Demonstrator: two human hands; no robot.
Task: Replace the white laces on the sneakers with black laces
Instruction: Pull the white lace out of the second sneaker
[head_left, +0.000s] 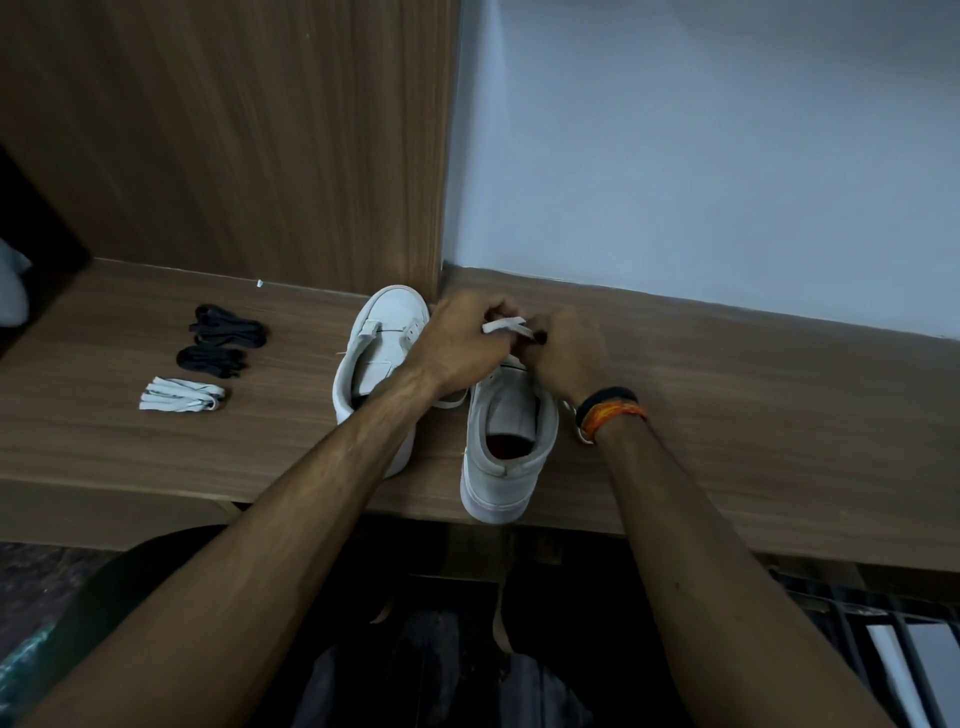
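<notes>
- The wooden desk (779, 395) carries everything, backed by a wood panel (234, 130) on the left and a pale wall (727, 130) on the right; the corner where they meet sits just behind the shoes and leaves little room to pull a lace away from the person.
- The right sneaker (511, 447) stands heel toward the camera, its heel poking over the desk's front edge. It looks light and soft-sided, so I judge it will slide or tip if tugged hard; pinning it down while pulling seems wise.
- The left sneaker (382, 353) lies just beside it, touching or nearly so, eyelets apparently bare already, with the left forearm crossing over it.
- The left hand (462, 343) and the right hand (566, 353) meet over the right sneaker's front, both pinched around a flat white lace (506, 327) that spans between them. Thin, limp, light stuff, best gripped near the stiff tip and drawn straight out of each eyelet.
- Two bundles of black laces (228, 327) wait well to the left, well apart from the shoes, one behind the other. They are soft, floppy and prone to tangling; taking one by an end should unwind it cleanly.
- A folded white lace bundle (179, 395) rests just in front of the black ones, seemingly finished with.
- A dark and orange wristband (610, 410) circles the right wrist, clear of the work.
</notes>
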